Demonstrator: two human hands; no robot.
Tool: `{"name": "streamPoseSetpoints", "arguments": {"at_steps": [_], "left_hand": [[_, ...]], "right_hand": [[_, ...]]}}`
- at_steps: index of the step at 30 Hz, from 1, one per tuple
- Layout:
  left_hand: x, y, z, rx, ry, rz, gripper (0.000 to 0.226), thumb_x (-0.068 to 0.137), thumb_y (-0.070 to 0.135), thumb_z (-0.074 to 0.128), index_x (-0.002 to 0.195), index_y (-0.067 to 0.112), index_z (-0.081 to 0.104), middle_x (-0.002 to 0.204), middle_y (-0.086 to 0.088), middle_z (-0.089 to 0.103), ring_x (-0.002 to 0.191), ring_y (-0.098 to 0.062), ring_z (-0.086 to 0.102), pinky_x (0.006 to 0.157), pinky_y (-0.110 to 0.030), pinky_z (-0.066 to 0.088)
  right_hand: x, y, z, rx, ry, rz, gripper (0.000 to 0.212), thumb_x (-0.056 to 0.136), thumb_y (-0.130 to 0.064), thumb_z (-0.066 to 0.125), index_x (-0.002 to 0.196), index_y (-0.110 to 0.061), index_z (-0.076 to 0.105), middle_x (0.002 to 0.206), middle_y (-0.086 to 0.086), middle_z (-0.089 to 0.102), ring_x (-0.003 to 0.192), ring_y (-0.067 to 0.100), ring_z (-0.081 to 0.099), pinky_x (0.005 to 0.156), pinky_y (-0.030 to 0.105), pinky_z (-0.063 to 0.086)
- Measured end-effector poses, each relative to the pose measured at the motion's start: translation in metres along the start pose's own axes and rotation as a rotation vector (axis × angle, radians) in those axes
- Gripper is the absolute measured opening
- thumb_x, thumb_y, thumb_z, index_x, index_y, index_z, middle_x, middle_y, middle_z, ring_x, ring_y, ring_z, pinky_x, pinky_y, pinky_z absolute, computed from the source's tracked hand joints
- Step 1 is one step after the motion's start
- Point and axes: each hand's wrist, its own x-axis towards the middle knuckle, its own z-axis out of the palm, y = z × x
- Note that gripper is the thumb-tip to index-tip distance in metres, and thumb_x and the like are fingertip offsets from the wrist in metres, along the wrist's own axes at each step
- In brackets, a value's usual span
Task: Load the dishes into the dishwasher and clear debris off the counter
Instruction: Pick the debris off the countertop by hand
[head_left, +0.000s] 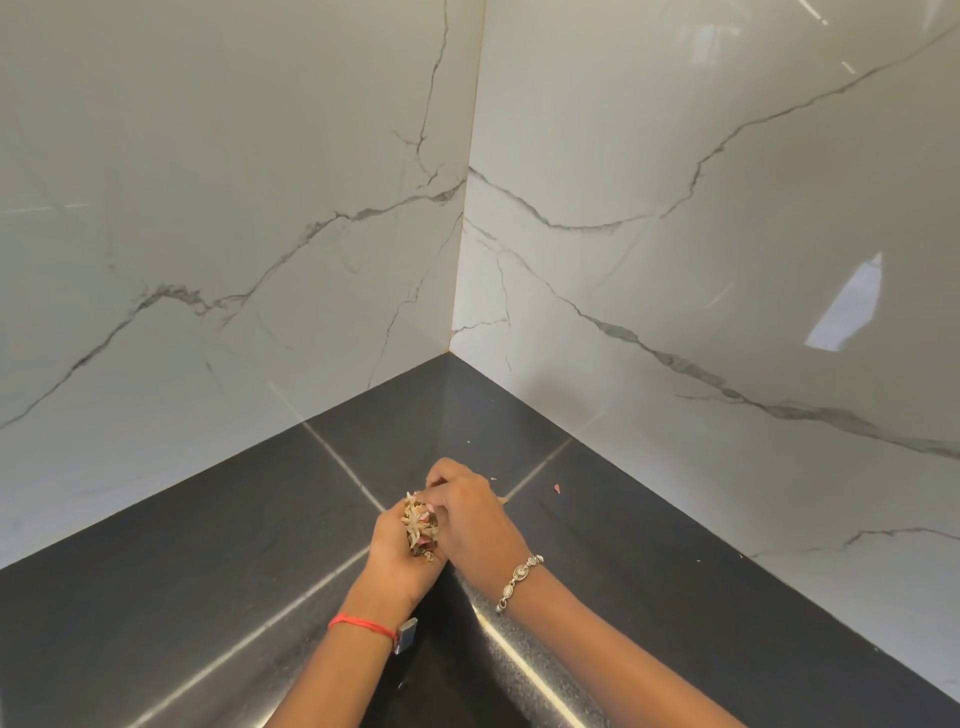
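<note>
A person's left hand (400, 553), cupped with palm up and fingers curled round the load, holds a heap of debris (418, 526): pale, papery peelings mixed with a few pink bits. The hand is just above the near inner corner of the dark L-shaped tabletop (208, 545). The right hand (470, 512) lies against it from the right, its fingers (441, 475) bunched and bent downward, tips at the far side of the heap. Whether they pinch a piece cannot be told.

A small pink scrap (557, 487) lies loose on the tabletop just right of the hands, and a pale sliver (502, 500) shows at the edge of the right hand. A red thread (361, 623) circles the left wrist; a silver link bracelet (519, 574) hangs on the right.

The tabletop is black polished stone crossed by light seams, its front edges catching the light. It runs into a corner of glossy white marble-look wall panels (234, 182) veined in grey, with a window's reflection on the right-hand panel.
</note>
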Motion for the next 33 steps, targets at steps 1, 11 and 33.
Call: {"name": "streamPoseSetpoints", "arguments": {"at_steps": [1, 11, 33], "left_hand": [[0.001, 0.0, 0.0, -0.011, -0.009, -0.011, 0.035, 0.098, 0.008, 0.03, 0.077, 0.001, 0.057, 0.058, -0.013, 0.063, 0.05, -0.021, 0.065, 0.044, -0.024, 0.054], [-0.003, 0.008, -0.001, -0.086, 0.021, -0.01, 0.037, 0.101, 0.015, 0.028, 0.086, -0.001, 0.057, 0.082, -0.012, 0.056, 0.074, -0.021, 0.052, 0.046, -0.027, 0.054], [-0.02, 0.035, -0.017, -0.118, 0.012, 0.029, 0.037, 0.101, 0.017, 0.029, 0.087, -0.001, 0.058, 0.074, -0.012, 0.061, 0.073, -0.019, 0.054, 0.052, -0.026, 0.054]], "right_hand": [[-0.001, 0.0, -0.001, 0.01, 0.002, -0.008, 0.027, 0.09, 0.004, 0.043, 0.1, -0.003, 0.068, 0.103, 0.006, 0.054, 0.093, 0.018, 0.052, 0.074, 0.02, 0.041], [0.0, 0.068, -0.026, 0.264, 0.259, 0.456, 0.032, 0.095, -0.01, 0.045, 0.125, -0.007, 0.056, 0.135, 0.008, 0.051, 0.12, 0.018, 0.05, 0.105, 0.021, 0.036], [0.027, 0.081, 0.024, -0.083, -0.365, -0.041, 0.05, 0.102, -0.033, 0.019, 0.149, -0.018, 0.011, 0.156, -0.006, 0.004, 0.142, 0.002, -0.001, 0.112, 0.02, -0.007]]}}
